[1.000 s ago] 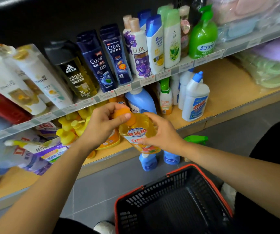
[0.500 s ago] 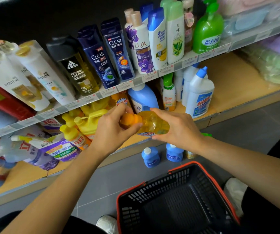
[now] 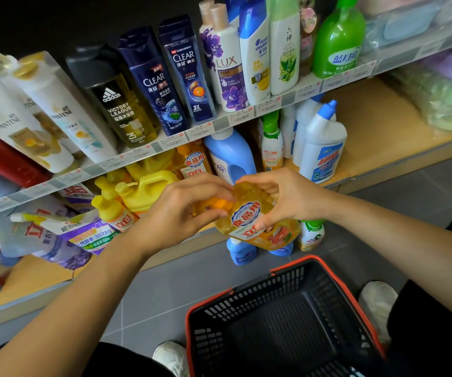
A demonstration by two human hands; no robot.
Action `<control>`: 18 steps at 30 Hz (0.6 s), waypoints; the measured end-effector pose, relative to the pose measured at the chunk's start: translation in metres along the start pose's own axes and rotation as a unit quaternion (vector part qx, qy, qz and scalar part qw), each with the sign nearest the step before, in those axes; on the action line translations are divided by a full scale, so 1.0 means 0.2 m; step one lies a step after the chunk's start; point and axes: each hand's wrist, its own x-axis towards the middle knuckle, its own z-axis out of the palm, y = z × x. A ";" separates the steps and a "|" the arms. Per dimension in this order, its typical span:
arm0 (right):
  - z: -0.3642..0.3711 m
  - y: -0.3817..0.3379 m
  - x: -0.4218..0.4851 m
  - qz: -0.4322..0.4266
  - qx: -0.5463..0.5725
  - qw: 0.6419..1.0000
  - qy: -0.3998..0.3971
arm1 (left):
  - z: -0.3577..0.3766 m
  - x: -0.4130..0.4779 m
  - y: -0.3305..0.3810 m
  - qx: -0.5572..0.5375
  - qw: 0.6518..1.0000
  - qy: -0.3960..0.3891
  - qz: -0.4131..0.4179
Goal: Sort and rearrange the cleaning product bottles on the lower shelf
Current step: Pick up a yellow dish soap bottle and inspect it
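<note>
Hands held one amber dish-soap bottle (image 3: 257, 224) in the air, just in front of the lower shelf's (image 3: 377, 137) front edge, about midway along it. The bottle lay tilted, its orange cap (image 3: 219, 205) pointing to the person's left and its red-and-blue label facing up. The left hand (image 3: 184, 213) had its thumb and fingers curled round the cap. The right hand (image 3: 287, 200) gripped the bottle's body, fingers hooked over the far side and the thumb pressed on the label.

Behind the hands, a second amber bottle (image 3: 192, 161) of the same brand stood on the shelf beside a blue detergent bottle (image 3: 230, 156). Yellow jugs (image 3: 148, 189) crowded the shelf to the left of these, and purple refill pouches (image 3: 77, 235) lay flat near its left end. To the right of the blue bottle stood a small green-capped spray bottle (image 3: 272, 142) and a white bottle with a blue nozzle (image 3: 322, 148), close to the front edge.

On the floor below the shelf edge stood a small blue bottle (image 3: 239, 254) and a green-capped bottle (image 3: 312, 232). A black basket with a red rim (image 3: 282, 317) sat nearer the person, under the right forearm. Shampoo bottles (image 3: 151, 83) lined the upper shelf.
</note>
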 end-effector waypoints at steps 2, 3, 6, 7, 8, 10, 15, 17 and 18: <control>0.00 -0.02 0.00 0.004 0.006 1.000 -0.005 | 0.00 0.00 0.00 0.013 1.000 0.013 -0.007; 0.01 -0.02 0.00 0.001 0.002 1.000 -0.005 | 0.01 0.00 0.01 0.019 0.999 0.026 -0.017; 0.04 -0.06 -0.01 -0.012 -0.045 0.999 0.019 | 0.03 -0.01 0.01 0.015 0.994 0.085 -0.073; 0.05 -0.06 -0.01 -0.015 -0.068 0.997 0.030 | 0.05 -0.01 0.01 0.006 0.990 0.104 -0.096; 0.06 -0.07 -0.02 -0.017 -0.094 0.994 0.044 | 0.06 -0.01 0.01 -0.002 0.986 0.119 -0.118; 0.07 -0.07 -0.02 -0.016 -0.147 0.986 0.072 | 0.08 -0.01 0.01 -0.013 0.979 0.136 -0.154; 0.06 -0.06 -0.03 -0.026 -0.174 0.979 0.098 | 0.08 0.00 0.02 -0.045 0.977 0.119 -0.170; 0.04 -0.05 -0.03 -0.029 -0.124 0.988 0.088 | 0.06 0.00 0.02 -0.066 0.981 0.096 -0.154; 0.03 -0.04 -0.03 -0.036 -0.090 0.992 0.077 | 0.05 0.00 0.02 -0.087 0.980 0.090 -0.152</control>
